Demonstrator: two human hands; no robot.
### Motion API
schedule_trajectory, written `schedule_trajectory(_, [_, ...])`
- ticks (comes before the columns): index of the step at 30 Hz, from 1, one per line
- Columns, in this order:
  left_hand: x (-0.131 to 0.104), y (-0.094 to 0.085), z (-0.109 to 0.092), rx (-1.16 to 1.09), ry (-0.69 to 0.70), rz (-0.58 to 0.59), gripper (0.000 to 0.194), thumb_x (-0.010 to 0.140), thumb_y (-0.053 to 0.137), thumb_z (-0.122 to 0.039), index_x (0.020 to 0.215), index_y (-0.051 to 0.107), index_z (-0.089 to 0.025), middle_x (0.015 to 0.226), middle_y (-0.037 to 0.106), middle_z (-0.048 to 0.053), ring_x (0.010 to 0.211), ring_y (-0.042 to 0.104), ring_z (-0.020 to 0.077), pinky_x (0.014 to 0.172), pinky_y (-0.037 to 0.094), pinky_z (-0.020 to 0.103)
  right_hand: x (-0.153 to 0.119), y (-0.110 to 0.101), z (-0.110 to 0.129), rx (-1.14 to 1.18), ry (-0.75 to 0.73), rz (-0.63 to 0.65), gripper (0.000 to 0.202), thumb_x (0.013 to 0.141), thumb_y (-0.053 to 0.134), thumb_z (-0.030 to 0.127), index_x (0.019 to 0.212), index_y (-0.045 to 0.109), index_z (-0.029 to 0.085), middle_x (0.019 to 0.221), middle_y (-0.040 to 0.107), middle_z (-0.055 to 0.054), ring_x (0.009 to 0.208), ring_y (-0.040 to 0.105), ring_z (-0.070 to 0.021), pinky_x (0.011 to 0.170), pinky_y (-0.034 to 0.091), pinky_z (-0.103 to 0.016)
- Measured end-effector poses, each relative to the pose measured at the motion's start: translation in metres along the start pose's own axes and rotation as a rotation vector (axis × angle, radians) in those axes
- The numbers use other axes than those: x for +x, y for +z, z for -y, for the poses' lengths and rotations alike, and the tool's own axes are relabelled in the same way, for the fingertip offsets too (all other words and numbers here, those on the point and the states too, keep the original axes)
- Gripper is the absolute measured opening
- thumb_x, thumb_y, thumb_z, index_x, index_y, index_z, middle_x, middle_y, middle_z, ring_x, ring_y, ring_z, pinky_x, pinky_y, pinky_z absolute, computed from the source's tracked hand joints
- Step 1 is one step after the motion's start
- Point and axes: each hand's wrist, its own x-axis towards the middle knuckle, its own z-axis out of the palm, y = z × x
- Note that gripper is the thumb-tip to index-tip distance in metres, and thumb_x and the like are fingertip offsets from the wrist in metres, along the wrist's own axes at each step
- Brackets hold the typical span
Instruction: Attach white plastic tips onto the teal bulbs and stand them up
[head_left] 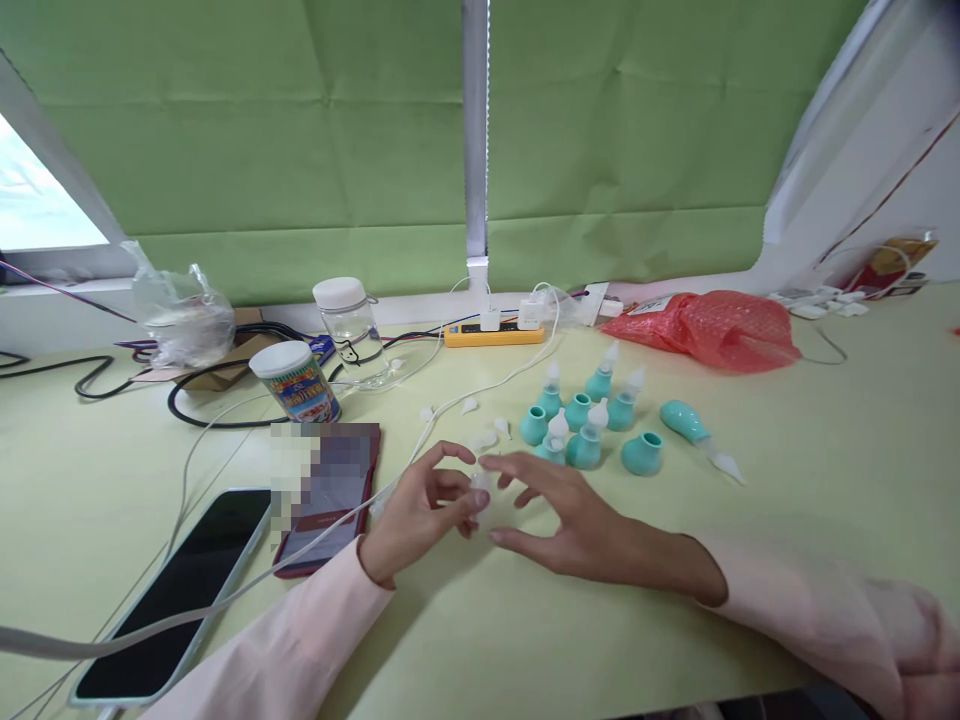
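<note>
My left hand is closed, pinching a small translucent plastic piece between thumb and fingers. Just to its right, my right hand has thumb and fingers apart and nothing in its grasp. Beyond the hands stands a group of teal rubber bulbs; several carry clear parts with white tips, while others show open tops. One bare bulb is at the near right of the group. A teal bulb with a clear nozzle lies on its side farther right. Loose white tips are scattered behind my left hand.
A white cable runs across the table and over a red-edged phone. Another phone lies nearer left. A printed tub, clear jar, yellow power strip and red bubble-wrap bundle are behind.
</note>
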Motion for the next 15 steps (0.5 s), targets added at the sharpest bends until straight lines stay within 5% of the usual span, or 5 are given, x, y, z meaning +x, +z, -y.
schedule_trajectory(4, [-0.001,0.003,0.001,-0.155,-0.075,0.072,0.031,0.072,0.052,-0.04,0.085,0.033,-0.019,0.064,0.061,0.001,0.055,0.058,0.013,0.055,0.048,0.028,-0.002,0.02,-0.017,0.307,0.179,0.019,0.041,0.071,0.057,0.028,0.111,0.047,0.022,0.1,0.058,-0.004,0.076,0.058,-0.0125,0.063,0.053,-0.026])
schedule_trajectory(6, [-0.001,-0.004,0.0,0.081,-0.034,-0.041,0.028,0.075,0.046,-0.042,0.088,0.039,-0.018,0.066,0.062,0.003,0.054,0.058,0.0134,0.053,0.047,0.027,-0.005,0.023,-0.022,0.337,0.226,-0.049,0.042,0.069,0.059,0.028,0.11,0.049,0.021,0.097,0.059,-0.004,0.074,0.059,-0.0125,0.066,0.053,-0.028])
schedule_trajectory(9, [0.0,-0.017,-0.001,0.787,0.12,-0.245,0.027,0.075,0.046,-0.038,0.091,0.054,-0.018,0.067,0.061,0.003,0.062,0.056,0.0158,0.06,0.044,0.029,-0.008,0.027,-0.026,0.332,0.308,-0.048,0.043,0.064,0.062,0.025,0.105,0.053,0.019,0.086,0.06,-0.003,0.067,0.058,-0.0119,0.065,0.053,-0.028])
schedule_trajectory(12, [0.001,-0.021,0.003,1.19,0.103,-0.127,0.025,0.072,0.051,-0.032,0.091,0.06,-0.018,0.071,0.062,0.006,0.074,0.055,0.0214,0.062,0.043,0.031,-0.008,0.03,-0.027,0.365,0.417,0.015,0.042,0.059,0.066,0.024,0.1,0.056,0.016,0.076,0.058,-0.002,0.063,0.056,-0.0116,0.062,0.052,-0.027])
schedule_trajectory(15, [0.005,-0.017,0.011,1.321,0.075,-0.015,0.018,0.075,0.048,-0.023,0.082,0.064,-0.017,0.074,0.062,0.008,0.078,0.054,0.0226,0.062,0.044,0.031,-0.007,0.033,-0.03,0.444,0.504,0.04,0.044,0.058,0.067,0.025,0.1,0.056,0.016,0.073,0.055,-0.001,0.061,0.055,-0.0105,0.061,0.05,-0.026])
